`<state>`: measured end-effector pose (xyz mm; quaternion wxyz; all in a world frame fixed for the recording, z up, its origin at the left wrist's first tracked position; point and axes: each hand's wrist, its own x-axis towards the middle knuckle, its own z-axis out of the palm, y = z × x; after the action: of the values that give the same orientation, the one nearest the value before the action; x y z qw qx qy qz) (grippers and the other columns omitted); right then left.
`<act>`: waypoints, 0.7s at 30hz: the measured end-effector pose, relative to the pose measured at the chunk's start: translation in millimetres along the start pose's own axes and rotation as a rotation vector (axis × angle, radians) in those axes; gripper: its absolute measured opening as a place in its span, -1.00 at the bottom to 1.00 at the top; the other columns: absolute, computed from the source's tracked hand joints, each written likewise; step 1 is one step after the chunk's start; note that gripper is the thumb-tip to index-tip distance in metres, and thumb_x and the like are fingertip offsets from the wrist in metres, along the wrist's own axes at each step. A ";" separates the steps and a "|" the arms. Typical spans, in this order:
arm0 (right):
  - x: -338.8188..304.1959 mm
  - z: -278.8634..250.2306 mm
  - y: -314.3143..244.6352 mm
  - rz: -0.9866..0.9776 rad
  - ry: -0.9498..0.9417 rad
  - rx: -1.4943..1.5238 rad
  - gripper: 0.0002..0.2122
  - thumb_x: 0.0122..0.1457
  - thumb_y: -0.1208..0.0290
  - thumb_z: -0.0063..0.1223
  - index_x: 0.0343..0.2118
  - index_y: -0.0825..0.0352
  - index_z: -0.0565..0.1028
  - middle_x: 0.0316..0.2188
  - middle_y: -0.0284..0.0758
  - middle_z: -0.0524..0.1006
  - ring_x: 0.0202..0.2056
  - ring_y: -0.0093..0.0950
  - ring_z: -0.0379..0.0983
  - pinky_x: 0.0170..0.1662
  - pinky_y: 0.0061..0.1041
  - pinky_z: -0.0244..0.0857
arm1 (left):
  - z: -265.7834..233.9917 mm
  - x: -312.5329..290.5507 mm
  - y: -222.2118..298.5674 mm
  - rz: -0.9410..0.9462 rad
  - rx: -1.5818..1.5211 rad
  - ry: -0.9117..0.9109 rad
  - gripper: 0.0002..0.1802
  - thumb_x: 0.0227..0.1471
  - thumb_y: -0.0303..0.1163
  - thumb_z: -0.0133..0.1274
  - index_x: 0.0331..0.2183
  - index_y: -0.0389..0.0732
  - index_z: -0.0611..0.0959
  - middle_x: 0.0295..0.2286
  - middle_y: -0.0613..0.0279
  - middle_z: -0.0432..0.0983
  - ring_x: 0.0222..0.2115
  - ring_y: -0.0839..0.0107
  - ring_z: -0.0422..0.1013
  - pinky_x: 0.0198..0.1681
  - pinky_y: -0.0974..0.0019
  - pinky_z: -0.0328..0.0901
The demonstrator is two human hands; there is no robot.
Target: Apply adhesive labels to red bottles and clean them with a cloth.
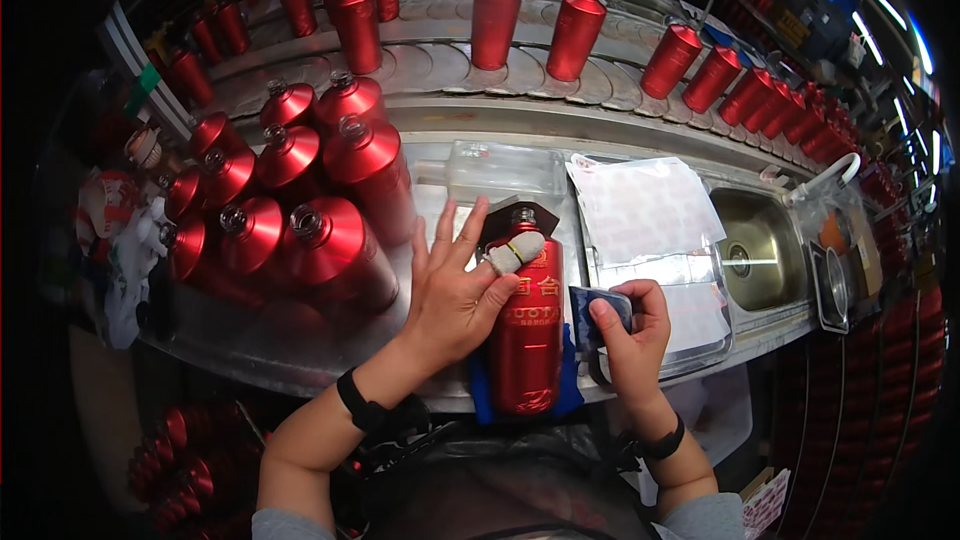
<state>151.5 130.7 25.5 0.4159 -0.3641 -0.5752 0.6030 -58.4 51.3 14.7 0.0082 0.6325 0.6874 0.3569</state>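
Observation:
A red metallic bottle (525, 340) with gold lettering lies in front of me on a blue cloth (568, 372), its glass neck pointing away. My left hand (448, 285) rests against its left side with fingers spread. One finger wears a pale cloth finger cover (515, 252) with a yellow band and touches the bottle's shoulder; the thumb lies on the bottle too. Just right of the bottle, my right hand (638, 335) pinches a small dark blue flat pad (604, 312), whose exact kind I cannot make out. A dark sheet (545, 221) lies behind the bottle's neck.
Several red bottles (340, 250) stand grouped at the left. Behind the steel counter, a conveyor (430, 62) carries more red bottles (496, 25). A clear plastic box (505, 172), printed white sheets (645, 210) and a steel sink (765, 240) lie beyond and to the right.

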 end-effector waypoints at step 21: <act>7.7 50.2 -58.5 -0.974 -0.521 -0.873 -0.76 -0.29 0.55 0.21 -0.43 0.24 0.57 -0.45 -0.38 0.50 -0.35 -0.33 0.42 -0.24 -0.35 0.28 | -13.9 -74.8 8.8 -0.408 -0.810 -0.043 -0.57 0.20 -0.39 -0.05 0.09 -0.31 0.46 0.16 -0.07 0.24 0.26 0.15 0.04 0.23 0.23 0.01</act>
<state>107.3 117.8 87.8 0.3030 -0.0425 -0.9432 0.1298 -42.2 -21.4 -3.5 0.3395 0.4370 0.6025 0.5752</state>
